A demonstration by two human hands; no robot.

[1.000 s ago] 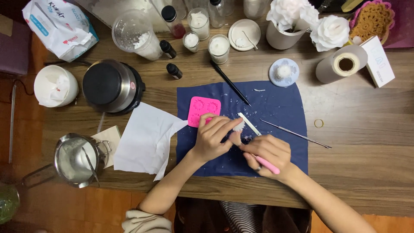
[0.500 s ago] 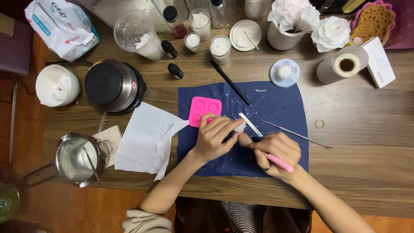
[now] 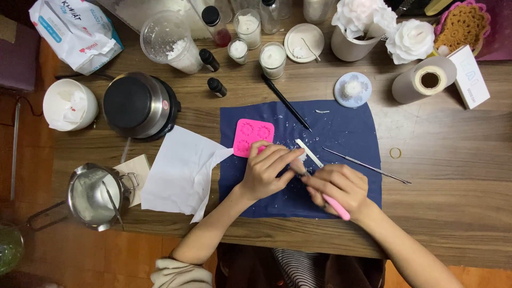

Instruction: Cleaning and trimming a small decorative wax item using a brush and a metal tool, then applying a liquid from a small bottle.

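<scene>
Far left of my hands: I see a white bowl (image 3: 70, 104), a round black hot plate (image 3: 140, 105) and a steel pot (image 3: 96, 195) with melted white stuff in it.
Just left of my left hand: a sheet of white paper (image 3: 181, 172) lies half on the blue cloth (image 3: 349, 128).
Above my left hand: a pink mold (image 3: 253, 137) with flower shapes sits right by my fingertips. Its cups look empty from here.
Left hand (image 3: 266, 172): my fingers are bent close and pinch a small white wax piece (image 3: 302, 157) down on the cloth.
Right hand (image 3: 337, 186): it is curled tight around a pink-handled tool (image 3: 336, 207). The tip points at the wax piece, between my two hands.
Right of my hands: a thin metal pick (image 3: 367, 166) lies loose on the cloth, and a black pen-like stick (image 3: 285, 101) lies above.
How far along: I think the wax piece is out of the mold and I am cleaning its edge now. White crumbs lie around my hands, so some trimming looks done. I cannot tell how much is left.
</scene>
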